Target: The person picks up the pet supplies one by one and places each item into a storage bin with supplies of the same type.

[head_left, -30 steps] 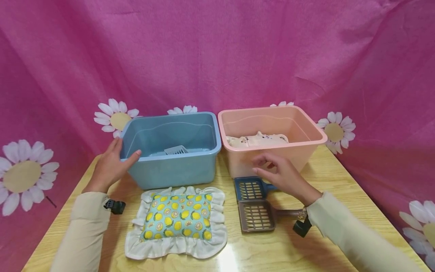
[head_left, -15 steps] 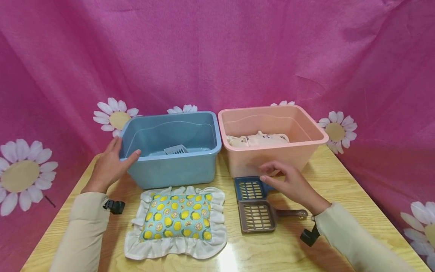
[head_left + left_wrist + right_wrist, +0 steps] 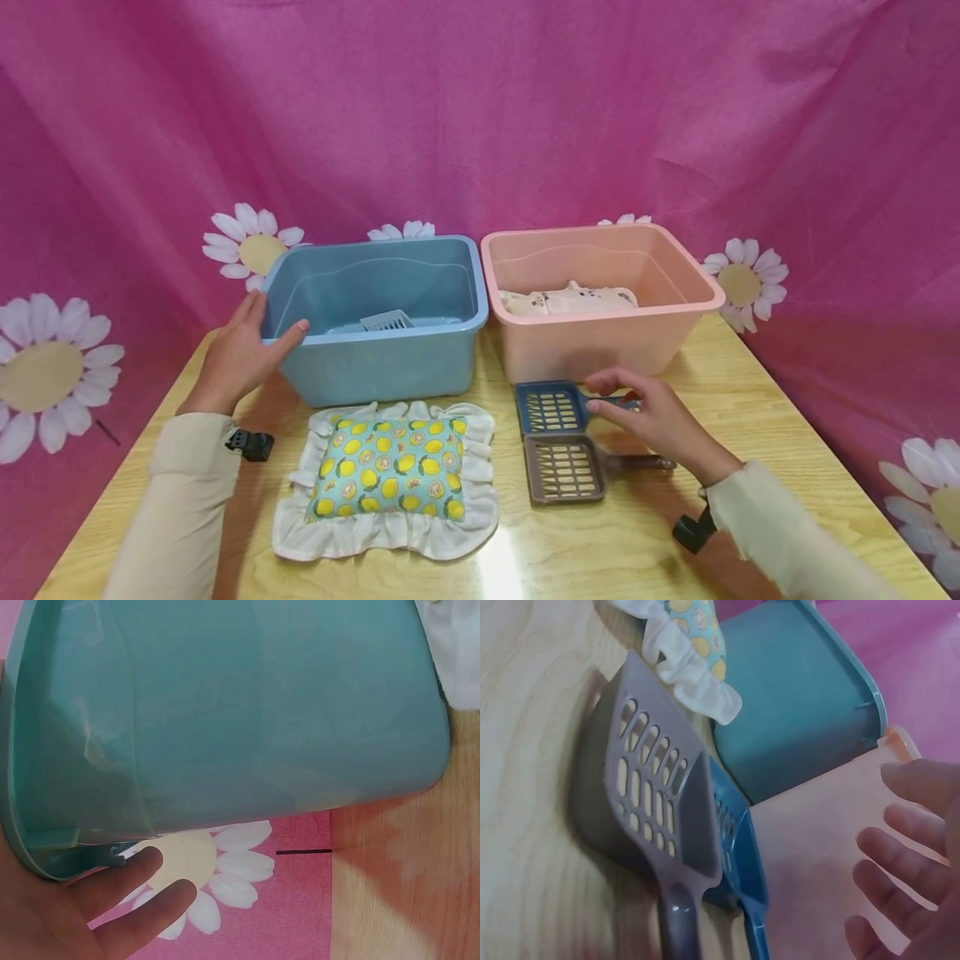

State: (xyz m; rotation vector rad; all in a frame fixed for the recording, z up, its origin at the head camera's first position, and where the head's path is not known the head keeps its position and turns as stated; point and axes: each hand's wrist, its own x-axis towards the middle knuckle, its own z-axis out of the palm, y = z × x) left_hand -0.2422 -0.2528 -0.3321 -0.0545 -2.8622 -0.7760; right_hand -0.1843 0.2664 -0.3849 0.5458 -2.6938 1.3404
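Note:
My left hand rests at the front left corner of a blue plastic bin, thumb along the front rim and fingers along the left side. In the left wrist view two straight fingers show just past the bin's rim. My right hand hovers over the handle of a blue slotted litter scoop, its fingers loosely bent and holding nothing. Nearer me lies a brown litter scoop, its handle pointing right. The right wrist view has my spread fingers in front of the pink bin, beside both scoops.
A pale slotted scoop lies inside the blue bin. Cream patterned cloth lies inside the pink bin. A lemon-print pillow with white ruffles sits in front of the blue bin on the wooden table. Behind hangs a pink flowered curtain.
My right hand has moved right and toward me, from the pink bin's front to over the blue scoop's handle. My left hand stays at the blue bin's corner.

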